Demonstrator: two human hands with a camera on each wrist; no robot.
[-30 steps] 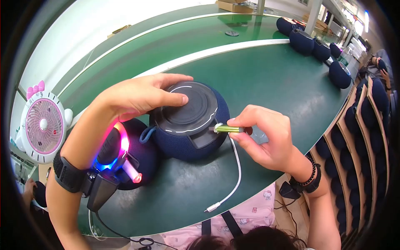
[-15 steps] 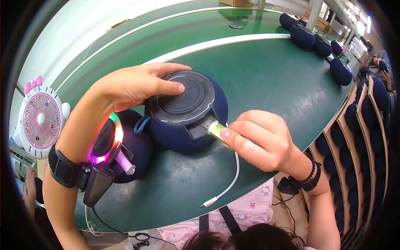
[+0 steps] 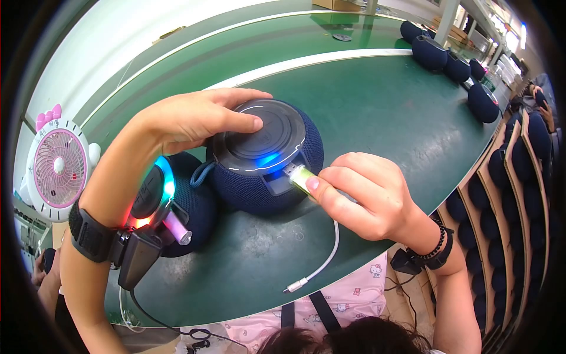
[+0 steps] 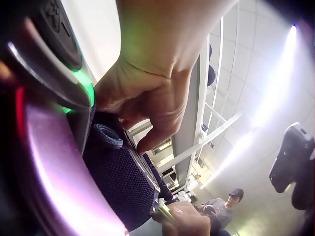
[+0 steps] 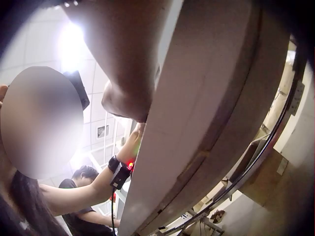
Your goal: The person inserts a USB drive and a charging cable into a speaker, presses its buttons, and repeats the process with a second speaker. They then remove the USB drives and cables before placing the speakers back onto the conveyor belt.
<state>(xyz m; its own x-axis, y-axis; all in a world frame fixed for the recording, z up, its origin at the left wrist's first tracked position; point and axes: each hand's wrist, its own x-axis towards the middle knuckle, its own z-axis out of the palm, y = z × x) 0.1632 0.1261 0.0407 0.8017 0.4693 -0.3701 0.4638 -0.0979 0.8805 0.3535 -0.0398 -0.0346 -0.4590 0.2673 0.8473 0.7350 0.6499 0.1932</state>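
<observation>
A round navy fabric speaker [image 3: 253,192] stands on the green tabletop, its dark ringed disc [image 3: 268,133] facing up and a blue glow at the front of that disc. My left hand [image 3: 203,121] rests on the speaker, thumb laid over the disc and fingers extended along the far rim. Between thumb and fingers my right hand [image 3: 368,197] pinches a light green USB flash drive [image 3: 303,178], its metal plug at the recessed panel [image 3: 278,184] in the speaker's side. In the left wrist view, the drive [image 4: 165,210] shows at the speaker's edge.
A second speaker [image 3: 197,215] with a coloured light ring and a pink stick-like piece [image 3: 177,229] stands left, under my forearm. A white cable [image 3: 318,272] lies in front. Nearby are a pink-and-white fan [image 3: 59,165], more speakers [image 3: 429,54] at far right and a rack of them [image 3: 501,200].
My right hand has turned the flash drive, showing its metal plug, and brought it to the recess. A blue glow has appeared on the disc. My left hand stays on the speaker.
</observation>
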